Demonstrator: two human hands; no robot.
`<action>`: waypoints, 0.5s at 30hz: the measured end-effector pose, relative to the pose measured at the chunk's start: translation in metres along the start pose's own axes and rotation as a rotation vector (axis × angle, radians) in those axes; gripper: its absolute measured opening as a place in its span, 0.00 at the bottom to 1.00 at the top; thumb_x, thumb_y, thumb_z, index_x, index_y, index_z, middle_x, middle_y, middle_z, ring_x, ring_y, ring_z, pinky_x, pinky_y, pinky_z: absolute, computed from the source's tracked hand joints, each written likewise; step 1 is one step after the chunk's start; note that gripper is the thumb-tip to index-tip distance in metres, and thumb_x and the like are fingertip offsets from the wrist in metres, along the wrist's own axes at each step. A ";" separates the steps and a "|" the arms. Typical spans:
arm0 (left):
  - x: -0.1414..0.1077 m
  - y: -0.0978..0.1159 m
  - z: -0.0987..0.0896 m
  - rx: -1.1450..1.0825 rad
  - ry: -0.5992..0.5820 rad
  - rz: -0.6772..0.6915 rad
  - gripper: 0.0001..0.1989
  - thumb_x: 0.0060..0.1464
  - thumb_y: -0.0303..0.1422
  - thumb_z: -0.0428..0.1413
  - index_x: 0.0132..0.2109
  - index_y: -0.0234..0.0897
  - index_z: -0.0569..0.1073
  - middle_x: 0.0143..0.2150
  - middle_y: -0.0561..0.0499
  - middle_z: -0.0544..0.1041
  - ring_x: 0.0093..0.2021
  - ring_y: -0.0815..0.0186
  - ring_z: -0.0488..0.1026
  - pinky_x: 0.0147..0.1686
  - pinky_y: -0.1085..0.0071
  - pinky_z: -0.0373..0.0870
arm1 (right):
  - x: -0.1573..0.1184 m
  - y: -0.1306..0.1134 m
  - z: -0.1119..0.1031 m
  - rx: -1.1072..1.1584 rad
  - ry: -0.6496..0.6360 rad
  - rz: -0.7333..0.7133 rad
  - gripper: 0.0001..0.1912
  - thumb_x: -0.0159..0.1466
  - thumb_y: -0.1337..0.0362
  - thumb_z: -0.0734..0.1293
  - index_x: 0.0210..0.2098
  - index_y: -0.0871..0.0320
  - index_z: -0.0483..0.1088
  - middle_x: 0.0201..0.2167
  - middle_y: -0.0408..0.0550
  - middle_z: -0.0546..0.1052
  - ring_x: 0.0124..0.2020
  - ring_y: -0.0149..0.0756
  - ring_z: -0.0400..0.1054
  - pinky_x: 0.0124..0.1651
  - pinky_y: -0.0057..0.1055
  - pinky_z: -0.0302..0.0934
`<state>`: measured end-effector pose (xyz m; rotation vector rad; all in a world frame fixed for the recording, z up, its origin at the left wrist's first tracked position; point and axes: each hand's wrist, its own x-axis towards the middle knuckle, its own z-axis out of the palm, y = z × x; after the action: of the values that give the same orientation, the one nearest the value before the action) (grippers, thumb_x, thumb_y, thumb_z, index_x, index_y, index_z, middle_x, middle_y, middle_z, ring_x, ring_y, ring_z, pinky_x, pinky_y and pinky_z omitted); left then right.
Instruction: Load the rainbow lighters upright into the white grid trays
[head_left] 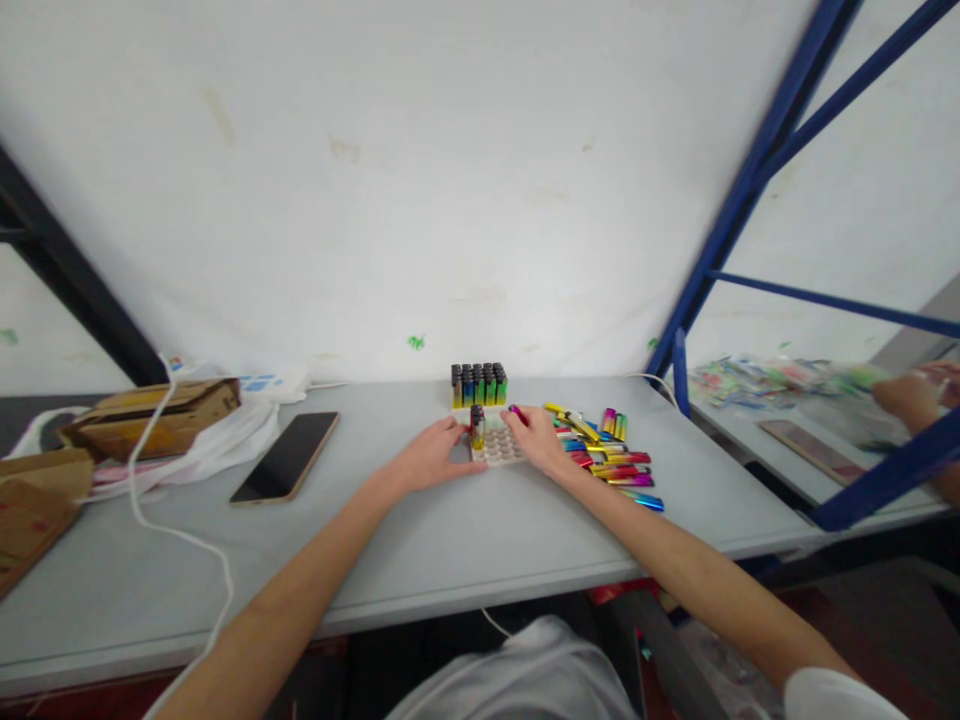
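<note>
A white tray with rows of round holes [501,448] lies on the table between my hands. A few dark-topped lighters [478,428] stand upright at its left end. My left hand [436,455] grips the tray's left side, thumb along the front edge and fingers beside those lighters. Over the tray's right part, my right hand [535,436] pinches a magenta lighter [516,411]; its lower part is hidden by the fingers. Behind the tray stands a block of upright lighters [478,385] with black tops and yellow-green bodies. To the right, several shiny loose lighters [611,458] lie in a pile.
A phone [286,458] lies on the grey table [420,560] at left. Beyond it are a cardboard box [154,415], plastic bags and a white cable [136,480]. A blue metal frame [739,225] rises at right; past it, another person's hand [909,398] is near packets.
</note>
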<state>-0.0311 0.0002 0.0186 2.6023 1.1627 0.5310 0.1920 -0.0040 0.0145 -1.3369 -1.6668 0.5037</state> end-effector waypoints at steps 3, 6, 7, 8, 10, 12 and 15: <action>0.000 0.000 -0.001 0.006 0.000 0.006 0.32 0.56 0.56 0.59 0.53 0.32 0.76 0.45 0.41 0.75 0.45 0.52 0.75 0.48 0.60 0.72 | -0.002 -0.002 -0.002 -0.029 -0.052 -0.119 0.26 0.69 0.45 0.59 0.24 0.57 0.64 0.21 0.41 0.66 0.25 0.32 0.57 0.29 0.29 0.47; 0.001 -0.001 0.000 0.019 0.006 0.012 0.32 0.55 0.57 0.60 0.52 0.33 0.77 0.43 0.42 0.75 0.44 0.52 0.75 0.48 0.60 0.72 | -0.005 -0.006 -0.004 -0.098 -0.108 -0.237 0.23 0.73 0.47 0.56 0.31 0.57 0.66 0.25 0.43 0.70 0.27 0.34 0.61 0.32 0.29 0.52; 0.001 -0.001 0.000 0.021 0.010 0.015 0.32 0.54 0.57 0.60 0.52 0.34 0.77 0.43 0.42 0.75 0.44 0.52 0.75 0.48 0.60 0.72 | -0.006 -0.008 -0.005 -0.123 -0.115 -0.283 0.22 0.74 0.48 0.55 0.33 0.57 0.66 0.27 0.45 0.72 0.29 0.35 0.63 0.34 0.30 0.54; 0.001 -0.002 0.000 0.020 0.013 0.020 0.31 0.53 0.57 0.61 0.52 0.34 0.77 0.42 0.43 0.75 0.44 0.52 0.74 0.48 0.60 0.73 | -0.007 -0.010 -0.006 -0.147 -0.119 -0.335 0.22 0.75 0.50 0.54 0.34 0.57 0.66 0.30 0.47 0.73 0.32 0.36 0.65 0.37 0.31 0.56; 0.002 -0.004 0.001 0.013 0.018 0.030 0.32 0.53 0.56 0.61 0.52 0.35 0.77 0.42 0.43 0.75 0.44 0.52 0.74 0.47 0.59 0.73 | -0.009 -0.012 -0.007 -0.196 -0.128 -0.432 0.22 0.76 0.51 0.53 0.36 0.57 0.66 0.36 0.51 0.74 0.38 0.38 0.67 0.42 0.32 0.59; 0.002 -0.005 0.001 0.008 0.018 0.038 0.32 0.53 0.56 0.61 0.52 0.34 0.77 0.41 0.43 0.75 0.43 0.52 0.74 0.47 0.59 0.72 | -0.009 -0.014 -0.007 -0.242 -0.157 -0.467 0.22 0.77 0.51 0.53 0.35 0.57 0.67 0.36 0.52 0.75 0.38 0.38 0.67 0.43 0.33 0.59; 0.002 -0.006 0.002 0.000 0.021 0.040 0.31 0.53 0.57 0.61 0.51 0.34 0.77 0.41 0.44 0.75 0.43 0.52 0.74 0.46 0.59 0.72 | -0.010 -0.014 -0.007 -0.280 -0.225 -0.411 0.22 0.76 0.51 0.55 0.34 0.57 0.68 0.30 0.48 0.75 0.31 0.36 0.66 0.37 0.31 0.57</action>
<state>-0.0332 0.0059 0.0150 2.6313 1.1197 0.5679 0.1907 -0.0191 0.0249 -1.1122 -2.1966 0.1855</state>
